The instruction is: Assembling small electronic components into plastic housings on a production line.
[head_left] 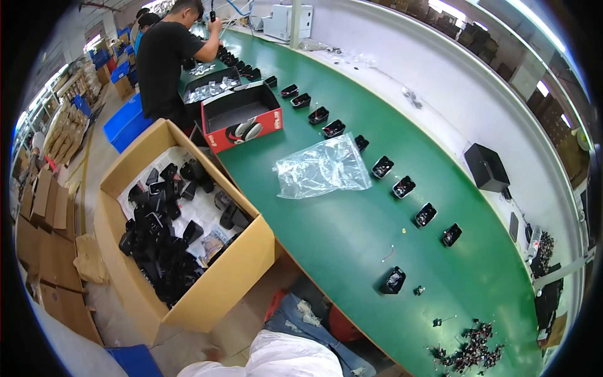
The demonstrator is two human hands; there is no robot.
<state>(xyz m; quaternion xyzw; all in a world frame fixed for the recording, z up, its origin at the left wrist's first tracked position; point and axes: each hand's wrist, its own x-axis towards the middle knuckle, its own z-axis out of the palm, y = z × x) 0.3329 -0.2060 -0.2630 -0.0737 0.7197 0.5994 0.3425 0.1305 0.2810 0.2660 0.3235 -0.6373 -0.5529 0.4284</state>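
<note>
The hands are out of sight; I cannot tell their fingers' state. Seemingly wired parts [474, 349] lie heaped on the green table [339, 245], near a white wall [452, 81].

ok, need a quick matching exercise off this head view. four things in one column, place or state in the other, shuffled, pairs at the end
Things
1. Cardboard box
2. Plastic bag
3. Red carton
4. Small wired parts

Place or state
A. See-through, spread on the green table
B. Heaped near the picture's lower right
C. Open, loaded with loose black parts, left of the table
D. Open, dark inside, with a headphones picture on its side

Pairs
1-C, 2-A, 3-D, 4-B
</note>
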